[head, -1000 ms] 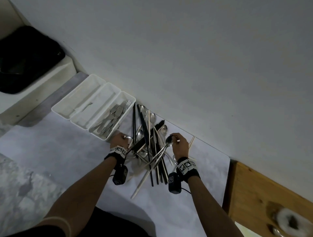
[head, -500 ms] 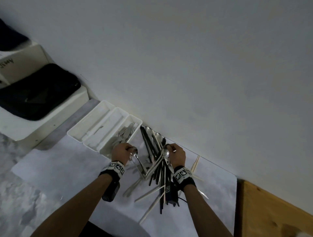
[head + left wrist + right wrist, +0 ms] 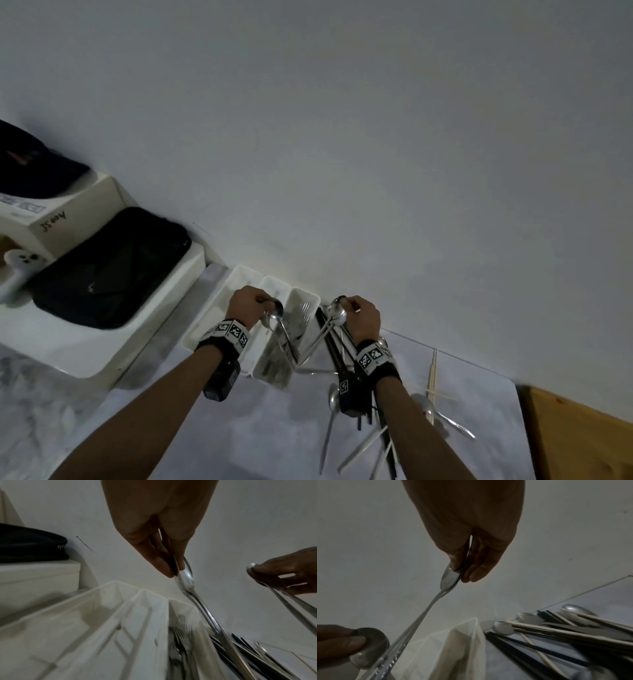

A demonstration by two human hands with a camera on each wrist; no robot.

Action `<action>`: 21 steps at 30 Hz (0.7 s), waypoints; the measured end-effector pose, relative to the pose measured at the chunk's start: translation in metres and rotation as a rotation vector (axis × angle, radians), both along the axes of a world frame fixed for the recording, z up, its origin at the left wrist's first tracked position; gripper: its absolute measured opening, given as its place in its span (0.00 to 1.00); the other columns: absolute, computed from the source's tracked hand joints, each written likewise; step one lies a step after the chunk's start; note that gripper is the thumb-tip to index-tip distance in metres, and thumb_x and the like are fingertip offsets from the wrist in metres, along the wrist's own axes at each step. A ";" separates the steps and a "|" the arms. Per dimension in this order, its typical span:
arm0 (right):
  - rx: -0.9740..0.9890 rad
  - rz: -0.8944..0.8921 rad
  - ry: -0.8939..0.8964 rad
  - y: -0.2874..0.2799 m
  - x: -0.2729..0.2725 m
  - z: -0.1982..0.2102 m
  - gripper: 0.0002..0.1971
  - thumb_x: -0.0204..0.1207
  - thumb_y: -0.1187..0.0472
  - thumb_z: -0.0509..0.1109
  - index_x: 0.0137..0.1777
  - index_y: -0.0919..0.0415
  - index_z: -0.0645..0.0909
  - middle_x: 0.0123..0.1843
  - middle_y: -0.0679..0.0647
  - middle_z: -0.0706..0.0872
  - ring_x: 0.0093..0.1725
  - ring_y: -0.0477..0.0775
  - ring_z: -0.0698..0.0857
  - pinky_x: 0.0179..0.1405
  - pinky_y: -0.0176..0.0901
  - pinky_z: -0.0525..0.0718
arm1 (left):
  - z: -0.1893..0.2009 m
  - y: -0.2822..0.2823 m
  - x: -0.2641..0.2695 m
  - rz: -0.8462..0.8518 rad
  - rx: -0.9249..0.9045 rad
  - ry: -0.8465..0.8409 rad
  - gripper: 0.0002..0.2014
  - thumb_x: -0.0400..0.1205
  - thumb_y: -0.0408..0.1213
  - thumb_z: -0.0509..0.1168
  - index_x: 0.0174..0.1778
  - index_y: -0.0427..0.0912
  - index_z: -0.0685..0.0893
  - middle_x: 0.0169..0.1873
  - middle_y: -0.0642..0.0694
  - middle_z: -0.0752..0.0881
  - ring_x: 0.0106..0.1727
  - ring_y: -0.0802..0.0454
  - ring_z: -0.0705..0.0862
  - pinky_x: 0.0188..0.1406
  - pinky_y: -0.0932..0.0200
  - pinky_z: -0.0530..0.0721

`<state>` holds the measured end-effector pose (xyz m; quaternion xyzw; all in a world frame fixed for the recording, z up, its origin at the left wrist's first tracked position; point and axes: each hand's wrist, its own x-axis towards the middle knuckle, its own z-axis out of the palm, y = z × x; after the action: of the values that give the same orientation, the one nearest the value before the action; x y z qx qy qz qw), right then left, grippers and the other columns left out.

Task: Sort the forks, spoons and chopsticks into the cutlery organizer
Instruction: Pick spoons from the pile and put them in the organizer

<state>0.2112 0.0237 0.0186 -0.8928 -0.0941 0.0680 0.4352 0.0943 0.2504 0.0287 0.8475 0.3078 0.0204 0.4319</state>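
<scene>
While loose spoons and chopsticks (image 3: 433,373) lie nearest on the tabletop (image 3: 260,421), each hand pinches spoons by the bowl: left hand (image 3: 247,306), right hand (image 3: 362,317). Beyond, the organizer (image 3: 236,279) holds forks (image 3: 298,320); next, I judge, lower both into an empty compartment.

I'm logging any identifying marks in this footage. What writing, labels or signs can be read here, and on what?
"JS004", handwritten on the white box at left; the last characters are uncertain.
Printed label on that box's top: too blurred to read.
Wristbands: black-and-white square marker patterns, no words.
</scene>
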 end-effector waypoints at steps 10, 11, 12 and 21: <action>-0.036 -0.033 0.004 0.105 -0.021 0.005 0.11 0.78 0.53 0.69 0.39 0.59 0.84 0.35 0.51 0.85 0.38 0.51 0.82 0.36 0.39 0.72 | 0.012 0.109 0.011 -0.125 0.030 0.005 0.06 0.70 0.33 0.73 0.40 0.40 0.93 0.38 0.40 0.93 0.44 0.46 0.90 0.45 0.59 0.83; -0.031 -0.039 0.005 0.112 -0.025 0.002 0.10 0.78 0.53 0.69 0.38 0.57 0.83 0.35 0.50 0.85 0.37 0.51 0.82 0.34 0.39 0.71 | 0.010 0.112 0.011 -0.132 0.019 0.019 0.06 0.70 0.33 0.73 0.40 0.40 0.93 0.38 0.41 0.93 0.44 0.47 0.90 0.45 0.60 0.83; -0.029 -0.045 0.002 0.119 -0.028 -0.001 0.10 0.77 0.53 0.69 0.37 0.56 0.82 0.34 0.49 0.84 0.37 0.51 0.81 0.33 0.40 0.71 | 0.006 0.115 0.011 -0.138 0.012 0.024 0.05 0.70 0.33 0.74 0.39 0.40 0.93 0.38 0.42 0.93 0.44 0.47 0.90 0.46 0.60 0.83; -0.108 0.011 0.126 0.139 -0.049 -0.033 0.10 0.75 0.54 0.71 0.36 0.58 0.83 0.30 0.46 0.83 0.33 0.48 0.83 0.36 0.40 0.75 | -0.034 0.099 0.015 -0.265 -0.016 0.115 0.06 0.72 0.38 0.72 0.39 0.40 0.92 0.40 0.43 0.92 0.44 0.48 0.89 0.40 0.63 0.80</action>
<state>0.1617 0.1629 -0.0144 -0.9085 -0.0675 0.1315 0.3908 0.1098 0.3490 -0.0049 0.8771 0.2177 -0.0876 0.4191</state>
